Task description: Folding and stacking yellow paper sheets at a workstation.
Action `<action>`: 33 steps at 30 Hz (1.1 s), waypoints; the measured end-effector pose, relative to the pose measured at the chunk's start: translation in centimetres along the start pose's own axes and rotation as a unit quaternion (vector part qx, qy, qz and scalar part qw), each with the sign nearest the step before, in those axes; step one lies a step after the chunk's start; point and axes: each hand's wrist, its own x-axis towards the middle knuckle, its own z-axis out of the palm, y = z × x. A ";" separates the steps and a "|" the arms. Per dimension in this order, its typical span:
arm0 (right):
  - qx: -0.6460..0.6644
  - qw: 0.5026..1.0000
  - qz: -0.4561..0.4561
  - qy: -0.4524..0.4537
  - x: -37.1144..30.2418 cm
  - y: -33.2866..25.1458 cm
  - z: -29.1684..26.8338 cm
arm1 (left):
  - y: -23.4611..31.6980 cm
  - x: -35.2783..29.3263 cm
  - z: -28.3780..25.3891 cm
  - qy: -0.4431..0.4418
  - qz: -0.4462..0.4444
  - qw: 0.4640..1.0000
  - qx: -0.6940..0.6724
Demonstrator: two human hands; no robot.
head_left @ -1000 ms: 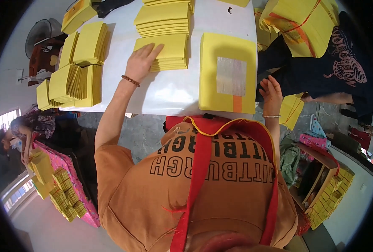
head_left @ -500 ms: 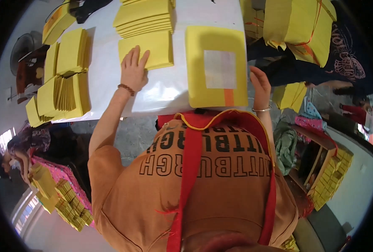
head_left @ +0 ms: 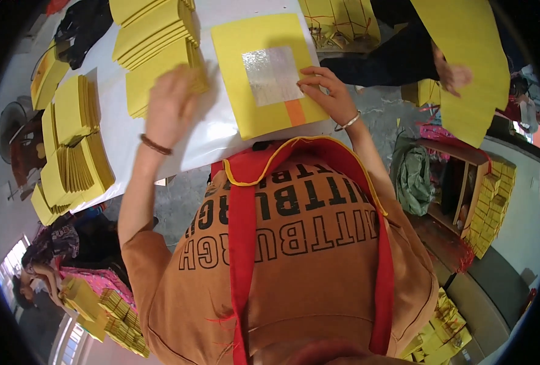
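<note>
Yellow ppr [head_left: 233, 73] partly under R hand [head_left: 333, 98]

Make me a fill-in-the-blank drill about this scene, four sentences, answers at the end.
1. The patch on the large yellow stack is ____ in colour.
2. The right hand is nearest the patch's ____ edge.
3. The strip below the patch is ____.
4. The bracelet behind the left hand is ____.

Missing words: silver; right; orange; brown.
</note>
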 end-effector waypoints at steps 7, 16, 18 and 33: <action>0.083 0.996 0.041 0.011 -0.2 0.8 0.4 | 9.5 1.5 3.6 -0.083 0.160 0.979 -0.095; 0.213 0.972 0.084 0.047 -0.3 1.3 0.7 | 8.7 2.9 3.9 -0.109 0.067 0.949 -0.289; 0.216 0.971 0.091 0.046 -0.2 1.4 0.6 | 8.6 2.9 4.1 -0.118 0.047 0.941 -0.313; 0.228 0.967 0.101 0.061 0.1 1.3 0.8 | 8.3 3.0 4.2 -0.161 -0.099 0.916 -0.354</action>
